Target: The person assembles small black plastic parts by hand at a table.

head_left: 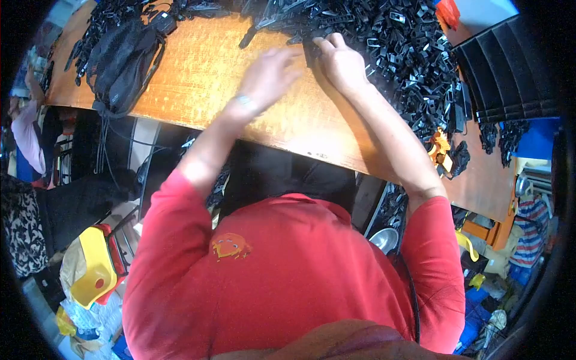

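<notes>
A big heap of small black plastic pieces (414,66), some with shiny parts, covers the far and right side of the wooden table (198,66). My right hand (343,65) is at the near edge of this heap, its fingers bent and pressed toward something dark that I cannot make out. My left hand (268,79), with a pale band at the wrist, hovers over the bare wood just left of it. Motion smears its fingers, so their grip is unclear. Beyond the left hand a small black piece (246,39) lies apart on the wood.
A black mesh bag (123,66) hangs at the table's left edge. On the right stand a black compartment rack (516,66) and an orange-yellow figure (441,147). A yellow plastic tub (93,276) is low at left. Another person's sleeve (29,138) shows far left.
</notes>
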`<state>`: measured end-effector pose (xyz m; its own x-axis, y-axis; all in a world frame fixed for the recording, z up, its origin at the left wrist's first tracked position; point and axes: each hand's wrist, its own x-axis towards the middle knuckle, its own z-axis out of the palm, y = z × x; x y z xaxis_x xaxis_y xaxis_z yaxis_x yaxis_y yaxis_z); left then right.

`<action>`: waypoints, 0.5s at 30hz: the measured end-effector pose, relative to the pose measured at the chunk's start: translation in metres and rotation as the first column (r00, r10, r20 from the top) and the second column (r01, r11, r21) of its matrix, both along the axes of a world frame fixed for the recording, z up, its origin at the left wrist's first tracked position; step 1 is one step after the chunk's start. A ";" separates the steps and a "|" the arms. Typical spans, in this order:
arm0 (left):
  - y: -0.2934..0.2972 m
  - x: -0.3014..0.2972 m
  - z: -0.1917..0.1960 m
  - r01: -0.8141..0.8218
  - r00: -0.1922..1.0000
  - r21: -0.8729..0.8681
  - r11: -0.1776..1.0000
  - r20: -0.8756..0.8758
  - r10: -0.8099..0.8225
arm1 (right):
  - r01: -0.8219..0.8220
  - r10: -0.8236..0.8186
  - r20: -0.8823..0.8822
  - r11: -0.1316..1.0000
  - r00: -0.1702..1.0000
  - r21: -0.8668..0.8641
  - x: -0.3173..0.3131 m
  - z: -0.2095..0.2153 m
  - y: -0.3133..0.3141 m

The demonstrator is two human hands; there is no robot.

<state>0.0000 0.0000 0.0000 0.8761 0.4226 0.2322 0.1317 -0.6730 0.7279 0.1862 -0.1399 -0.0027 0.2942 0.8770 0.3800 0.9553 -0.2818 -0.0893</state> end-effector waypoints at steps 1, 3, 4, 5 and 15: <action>-0.008 0.022 -0.008 -0.022 0.996 0.099 0.995 0.093 0.013 | -0.009 0.009 0.019 1.000 1.000 -0.014 0.003 -0.003 0.001; -0.017 0.048 -0.014 -0.071 0.996 0.174 0.982 0.065 0.061 | -0.022 0.023 0.037 0.999 0.999 -0.027 0.003 -0.001 0.000; -0.018 0.051 -0.015 -0.113 0.994 0.249 0.962 0.032 0.109 | -0.034 0.035 0.026 0.999 0.999 -0.019 -0.001 0.002 -0.002; -0.015 0.051 -0.017 -0.117 0.993 0.251 0.961 0.030 0.113 | -0.048 0.048 0.014 0.999 0.999 -0.009 -0.004 0.004 -0.002; -0.005 0.007 -0.027 -0.208 0.977 0.087 0.974 0.065 0.203 | -0.070 0.076 -0.182 0.997 0.980 0.038 -0.011 0.011 -0.023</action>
